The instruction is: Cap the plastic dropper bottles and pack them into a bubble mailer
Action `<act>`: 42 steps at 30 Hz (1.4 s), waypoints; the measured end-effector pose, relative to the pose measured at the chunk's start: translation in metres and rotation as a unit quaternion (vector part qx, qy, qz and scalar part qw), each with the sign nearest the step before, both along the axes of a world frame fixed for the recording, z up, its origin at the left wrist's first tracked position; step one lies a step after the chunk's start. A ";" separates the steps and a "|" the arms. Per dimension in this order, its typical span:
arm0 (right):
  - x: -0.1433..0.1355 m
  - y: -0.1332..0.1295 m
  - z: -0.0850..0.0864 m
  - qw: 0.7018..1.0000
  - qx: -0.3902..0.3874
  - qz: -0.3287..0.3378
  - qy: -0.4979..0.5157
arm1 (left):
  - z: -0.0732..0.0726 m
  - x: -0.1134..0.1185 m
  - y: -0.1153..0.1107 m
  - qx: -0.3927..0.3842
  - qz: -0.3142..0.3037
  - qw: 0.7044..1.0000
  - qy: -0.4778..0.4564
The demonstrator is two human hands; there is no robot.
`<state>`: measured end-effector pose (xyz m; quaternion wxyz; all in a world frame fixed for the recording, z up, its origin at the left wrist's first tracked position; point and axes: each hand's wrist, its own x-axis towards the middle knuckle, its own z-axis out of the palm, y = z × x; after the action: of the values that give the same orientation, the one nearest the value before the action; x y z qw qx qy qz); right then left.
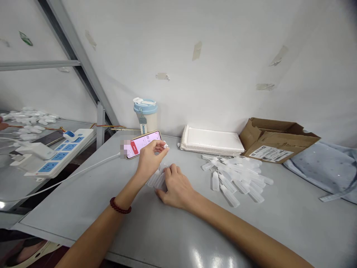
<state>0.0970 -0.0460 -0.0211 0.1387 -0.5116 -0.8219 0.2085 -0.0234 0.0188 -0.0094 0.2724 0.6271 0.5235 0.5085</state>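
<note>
My left hand is raised a little above the table, thumb and fingers pinched round a small white piece. It is too small to tell exactly what that piece is. Lower and to the right, my right hand rests on the table with its fingers curled against a few translucent plastic tubes. Those fingers partly cover the tubes. Off to the right lies a loose pile of similar translucent tubes with narrow necks; thin strings show on some.
Behind my left hand lie a lit phone with a white cable and a blue-lidded cup. A stack of white trays, an open cardboard box and pale blue cloth line the back. A power strip sits left.
</note>
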 end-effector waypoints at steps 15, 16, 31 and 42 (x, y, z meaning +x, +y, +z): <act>0.111 -0.045 -0.017 0.981 0.048 -0.068 0.177 | 0.003 0.055 -0.064 -0.236 -0.249 0.928 -0.144; 0.113 -0.048 -0.018 0.980 0.050 -0.067 0.180 | 0.001 0.059 -0.068 -0.241 -0.245 0.927 -0.150; 0.101 -0.056 -0.014 0.981 0.093 -0.119 0.124 | -0.001 0.066 -0.084 -0.262 -0.225 0.921 -0.182; 0.101 -0.056 -0.011 0.986 0.130 -0.087 0.063 | -0.001 0.066 -0.081 -0.226 -0.175 0.945 -0.157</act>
<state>0.1983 -0.1021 -0.0323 0.2728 -0.5446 -0.7841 0.1190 0.0426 -0.0625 -0.0107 0.5706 0.5428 0.4572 0.4133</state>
